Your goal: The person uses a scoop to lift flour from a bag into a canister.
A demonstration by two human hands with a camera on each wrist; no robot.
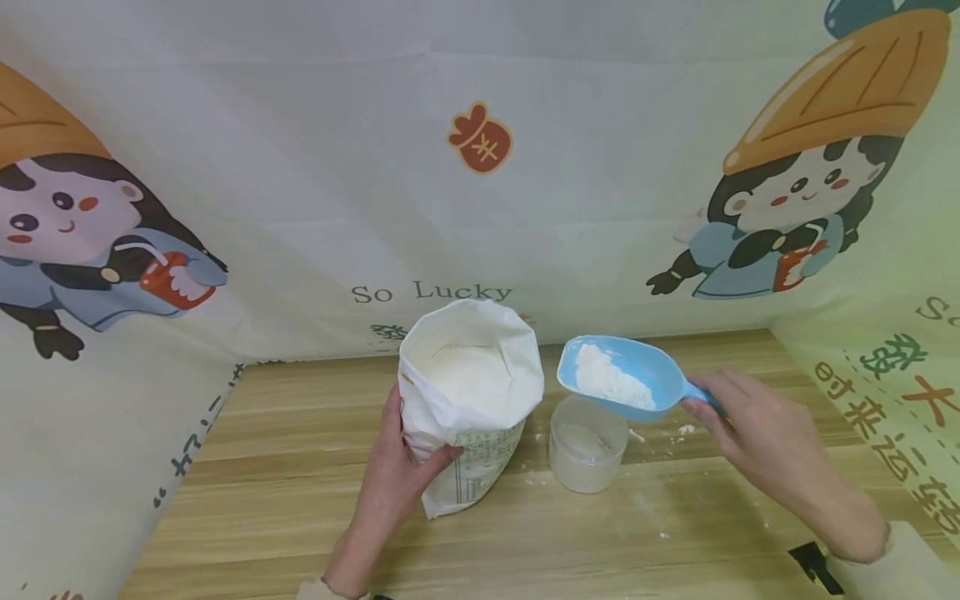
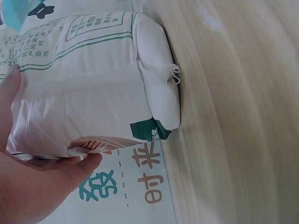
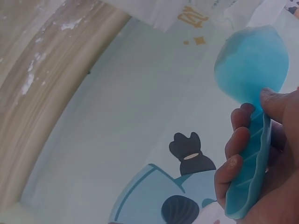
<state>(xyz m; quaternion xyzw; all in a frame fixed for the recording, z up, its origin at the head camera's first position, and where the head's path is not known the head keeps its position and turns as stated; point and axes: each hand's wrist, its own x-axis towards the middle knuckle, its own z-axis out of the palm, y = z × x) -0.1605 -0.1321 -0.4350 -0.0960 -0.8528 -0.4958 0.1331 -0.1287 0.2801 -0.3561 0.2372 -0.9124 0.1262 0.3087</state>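
My left hand (image 1: 408, 471) holds an open white flour bag (image 1: 480, 442) by its left side, thumb on the front and fingers round the far side. White flour (image 1: 468, 377) shows inside the bag's mouth. My right hand (image 1: 772, 442) grips the handle of a light blue scoop (image 1: 645, 367), which carries a heap of flour. In the right wrist view the fingers wrap round the ribbed handle of the scoop (image 3: 250, 154). The scoop is raised over the back edge of a clear round tub (image 1: 588, 450), with some white powder visible in it. In the left wrist view, the bag (image 2: 88, 79) has green print.
Spilled flour (image 1: 684, 431) speckles the wooden tabletop (image 1: 285, 483) right of the tub. A printed cloth (image 1: 360, 167) with cartoon figures hangs behind the table and along both sides.
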